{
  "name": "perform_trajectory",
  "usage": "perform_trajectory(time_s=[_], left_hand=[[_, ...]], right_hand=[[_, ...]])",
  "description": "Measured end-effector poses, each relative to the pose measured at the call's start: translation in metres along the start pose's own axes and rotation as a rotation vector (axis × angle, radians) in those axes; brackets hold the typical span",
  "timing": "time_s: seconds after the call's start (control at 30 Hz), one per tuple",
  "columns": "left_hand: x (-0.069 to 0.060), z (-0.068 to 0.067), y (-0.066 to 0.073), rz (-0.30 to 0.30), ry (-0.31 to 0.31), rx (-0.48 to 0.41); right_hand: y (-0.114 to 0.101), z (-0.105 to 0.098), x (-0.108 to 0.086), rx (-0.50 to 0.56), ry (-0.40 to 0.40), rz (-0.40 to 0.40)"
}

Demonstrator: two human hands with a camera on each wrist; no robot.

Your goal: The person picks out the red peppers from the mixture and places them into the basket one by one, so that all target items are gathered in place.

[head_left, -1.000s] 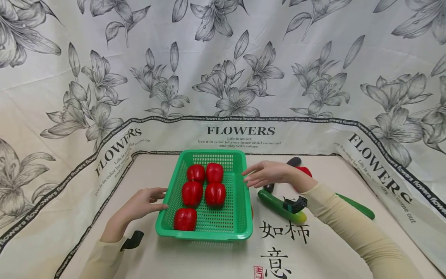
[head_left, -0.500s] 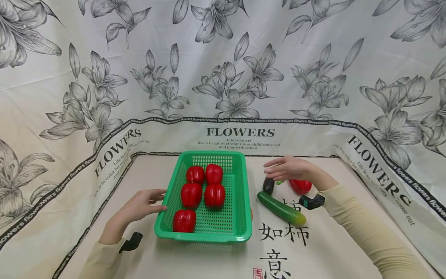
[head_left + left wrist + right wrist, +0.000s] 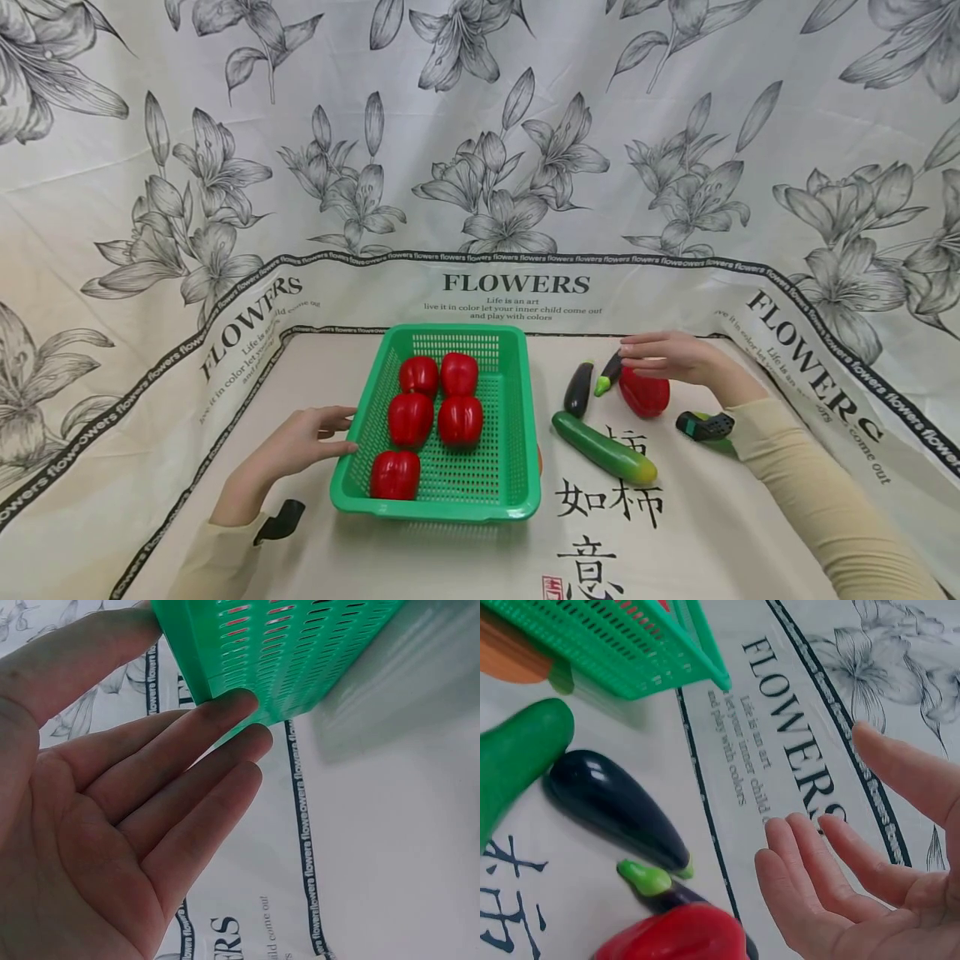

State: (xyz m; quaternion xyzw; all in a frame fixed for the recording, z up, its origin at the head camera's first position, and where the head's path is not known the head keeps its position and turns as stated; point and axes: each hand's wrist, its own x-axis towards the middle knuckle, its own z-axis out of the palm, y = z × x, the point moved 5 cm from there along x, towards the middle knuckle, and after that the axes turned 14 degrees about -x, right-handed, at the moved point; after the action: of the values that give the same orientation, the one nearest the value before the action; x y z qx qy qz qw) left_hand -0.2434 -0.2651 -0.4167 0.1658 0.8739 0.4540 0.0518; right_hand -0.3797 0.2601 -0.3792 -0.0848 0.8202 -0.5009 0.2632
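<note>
A green plastic basket [image 3: 435, 510] with several red bell peppers [image 3: 411, 420] in it stands left of the table's middle. Beside its left wall is my left hand [image 3: 300, 442], thumb and fingertips at the rim; in the left wrist view the fingers [image 3: 187, 817] are extended and the palm shows. My right hand [image 3: 678, 357] hovers, fingers extended and holding nothing, over a loose red bell pepper [image 3: 647, 393] and the end of an eggplant [image 3: 610, 375]. Left of these lie another eggplant [image 3: 578, 389] and a cucumber [image 3: 603, 450].
Against the basket's right side, mostly hidden, lies an orange vegetable with a green tip [image 3: 514, 652]. Something green shows partly behind the right wrist's camera [image 3: 705, 426]. A flower-printed cloth [image 3: 517, 292] rises behind the table, and black characters [image 3: 609, 500] mark its top.
My right hand has moved right, from beside the basket's right rim to above the loose pepper, uncovering both eggplants. My left hand stays at the basket.
</note>
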Motion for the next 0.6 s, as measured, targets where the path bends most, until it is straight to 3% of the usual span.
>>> perform_trajectory(time_s=[0.6], left_hand=[[0.000, 0.000, -0.001, -0.014, 0.007, -0.006]], right_hand=[[0.055, -0.039, -0.001, 0.150, 0.177, 0.174]])
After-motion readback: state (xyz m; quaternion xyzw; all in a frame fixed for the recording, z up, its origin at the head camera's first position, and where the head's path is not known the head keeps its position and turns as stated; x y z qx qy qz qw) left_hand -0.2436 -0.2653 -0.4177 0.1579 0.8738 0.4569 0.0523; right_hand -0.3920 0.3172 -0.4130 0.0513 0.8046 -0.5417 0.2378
